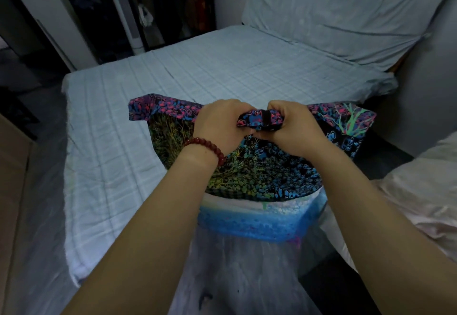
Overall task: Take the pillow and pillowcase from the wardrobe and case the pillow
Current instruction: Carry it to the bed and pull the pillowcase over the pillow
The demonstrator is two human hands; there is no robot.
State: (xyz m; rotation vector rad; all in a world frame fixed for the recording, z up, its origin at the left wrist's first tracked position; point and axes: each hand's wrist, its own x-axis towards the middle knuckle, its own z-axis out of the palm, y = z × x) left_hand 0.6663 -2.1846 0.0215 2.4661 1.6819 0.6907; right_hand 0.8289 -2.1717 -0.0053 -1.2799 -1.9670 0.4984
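A dark pillowcase (259, 173) printed with pink, blue and yellow-green leaves and trees bulges in front of me over the bed's near edge; the pillow inside is hidden by the fabric. My left hand (217, 126), with a red bead bracelet on the wrist, and my right hand (294, 129) are side by side at the top middle of the case. Both are closed on a bunched fold of its upper edge (257, 119). The case's two top corners stick out left and right of my hands.
The bed (173, 79) with a pale blue checked sheet fills the middle. A covered headboard or cushion (333, 18) stands at the back right. The open dark wardrobe (160, 5) is at the back left. A pale pink cloth (425, 196) lies at right.
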